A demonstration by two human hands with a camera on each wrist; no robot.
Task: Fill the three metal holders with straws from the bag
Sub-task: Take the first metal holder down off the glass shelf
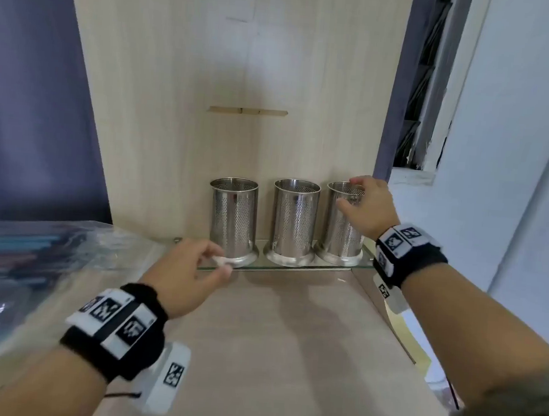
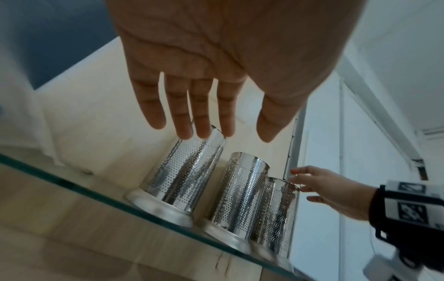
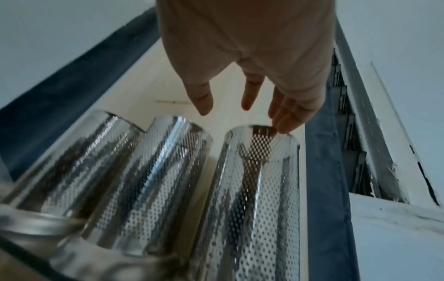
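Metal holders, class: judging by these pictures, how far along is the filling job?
Nothing is filled yet: the left holder, middle holder and right holder all stand empty on the glass shelf. In hand: the right hand reaches the right holder's rim; the left hand holds nothing. Left: all straws, still in the bag.
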